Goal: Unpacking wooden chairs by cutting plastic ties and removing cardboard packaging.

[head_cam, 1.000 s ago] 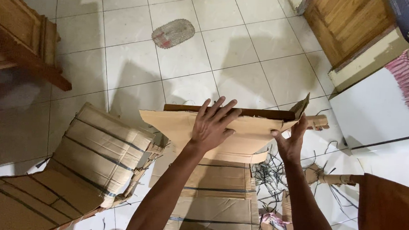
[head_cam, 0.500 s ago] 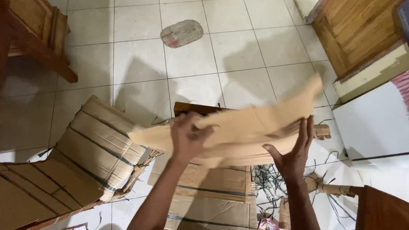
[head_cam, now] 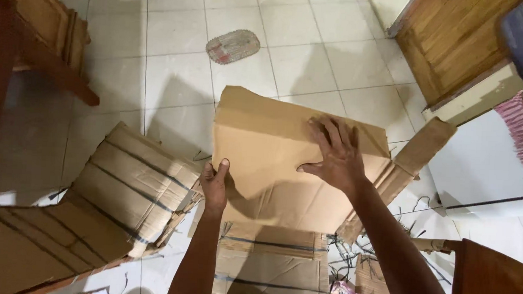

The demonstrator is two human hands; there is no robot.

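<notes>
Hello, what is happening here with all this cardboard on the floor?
A person is handling a flat cardboard sheet over a tiled floor. The right hand lies spread flat on top of the sheet, and the left hand grips its left edge. Under it lies a taped cardboard box, with another flattened box to the left. A small oval mat lies farther away.

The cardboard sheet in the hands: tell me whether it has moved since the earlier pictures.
Yes. The cardboard sheet was tilted up off the stack; now it lies flat, spread toward the oval floor mat, with the right hand pressed on top and the left hand at its edge.
</notes>
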